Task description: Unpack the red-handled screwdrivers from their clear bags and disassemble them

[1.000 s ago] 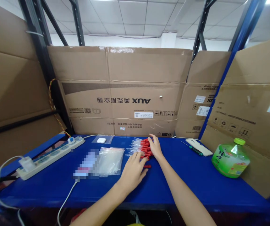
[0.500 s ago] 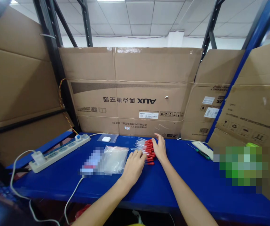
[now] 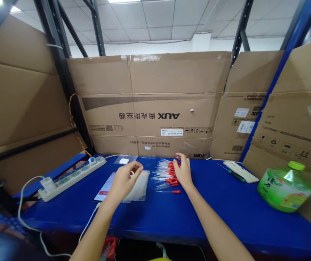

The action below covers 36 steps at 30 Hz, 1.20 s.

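Droppers with clear thin tubes and red bulbs (image 3: 168, 175) lie in a pile on the blue table, bulbs to the right. One single dropper (image 3: 175, 191) lies apart at the pile's near side. My right hand (image 3: 184, 173) rests against the bulb ends, fingers apart and curved around the pile's far right side. Over a stack of clear zip bags (image 3: 141, 186) hovers my left hand (image 3: 125, 179), its fingers loosely curled with a gap to the thumb. I see nothing held in it. Part of the stack is hidden behind this hand.
A phone (image 3: 105, 188) with a white cable lies left of the bags. Further left is a power strip (image 3: 71, 177). A small white case (image 3: 124, 161) sits behind. At right are a green screwdriver (image 3: 236, 175), a white flat object (image 3: 243, 172) and a green bottle (image 3: 284, 188). Cardboard walls (image 3: 150, 79) enclose the table.
My left hand has moved left from the dropper pile to above the zip bags. One dropper at the near side now lies apart. My right hand has stayed by the bulbs.
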Each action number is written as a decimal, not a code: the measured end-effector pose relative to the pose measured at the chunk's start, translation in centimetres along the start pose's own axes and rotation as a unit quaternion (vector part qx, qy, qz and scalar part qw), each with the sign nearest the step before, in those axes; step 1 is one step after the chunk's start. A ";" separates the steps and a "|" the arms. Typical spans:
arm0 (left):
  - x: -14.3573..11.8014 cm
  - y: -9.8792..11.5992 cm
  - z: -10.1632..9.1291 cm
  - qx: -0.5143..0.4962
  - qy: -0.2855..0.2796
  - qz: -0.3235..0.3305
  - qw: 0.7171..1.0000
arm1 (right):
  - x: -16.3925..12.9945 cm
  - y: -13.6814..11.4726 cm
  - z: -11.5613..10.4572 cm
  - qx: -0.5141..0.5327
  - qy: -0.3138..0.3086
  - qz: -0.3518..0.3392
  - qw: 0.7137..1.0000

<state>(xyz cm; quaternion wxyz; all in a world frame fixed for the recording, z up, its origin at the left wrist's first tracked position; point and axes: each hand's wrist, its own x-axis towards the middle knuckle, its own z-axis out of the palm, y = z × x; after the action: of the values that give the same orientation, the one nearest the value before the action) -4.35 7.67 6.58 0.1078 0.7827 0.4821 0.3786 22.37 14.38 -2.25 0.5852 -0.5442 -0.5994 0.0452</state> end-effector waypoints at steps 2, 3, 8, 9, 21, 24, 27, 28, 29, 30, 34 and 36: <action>1.1 0.2 -0.9 -0.004 0.019 -0.004 1.000 | -0.1 -0.3 0.0 0.002 -0.003 0.001 1.000; 1.6 0.5 -1.0 -0.011 0.023 0.000 1.000 | -0.2 -0.4 0.1 0.003 -0.005 -0.001 1.000; 5.0 3.7 1.8 -0.058 -0.027 0.092 0.994 | -0.3 -1.4 -0.4 -0.012 -0.020 -0.030 0.999; 5.7 4.4 2.9 -0.050 -0.038 0.115 0.991 | -0.3 -1.6 -0.6 -0.019 -0.028 -0.040 0.999; 6.2 1.9 12.9 0.014 -0.008 0.211 0.977 | -0.6 -2.4 -1.6 -0.073 -0.106 -0.173 0.976; 6.1 1.3 12.6 0.008 -0.001 0.217 0.976 | -0.8 -2.5 -1.5 -0.086 -0.121 -0.177 0.973; 6.2 1.3 12.3 0.006 0.003 0.209 0.978 | -0.8 -2.6 -1.5 -0.085 -0.125 -0.179 0.972; 6.2 1.3 12.3 0.006 0.003 0.208 0.978 | -0.8 -2.6 -1.5 -0.082 -0.124 -0.178 0.973; 6.2 1.3 12.3 0.004 0.003 0.208 0.978 | -0.8 -2.6 -1.6 -0.080 -0.122 -0.177 0.973; 6.2 1.3 12.3 0.001 0.006 0.209 0.978 | -0.7 -2.7 -1.6 -0.077 -0.120 -0.174 0.974; 6.0 1.2 12.5 -0.031 0.032 0.205 0.978 | -0.6 -2.8 -1.8 -0.072 -0.110 -0.167 0.977; 6.0 1.3 12.6 -0.044 0.041 0.206 0.977 | -0.6 -2.9 -1.8 -0.071 -0.108 -0.169 0.977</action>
<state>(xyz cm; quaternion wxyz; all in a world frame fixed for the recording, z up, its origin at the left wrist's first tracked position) 6.73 14.46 1.52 0.0418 0.8437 0.2972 0.4451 21.78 11.72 -0.11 0.4759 -0.4673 -0.7442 -0.0379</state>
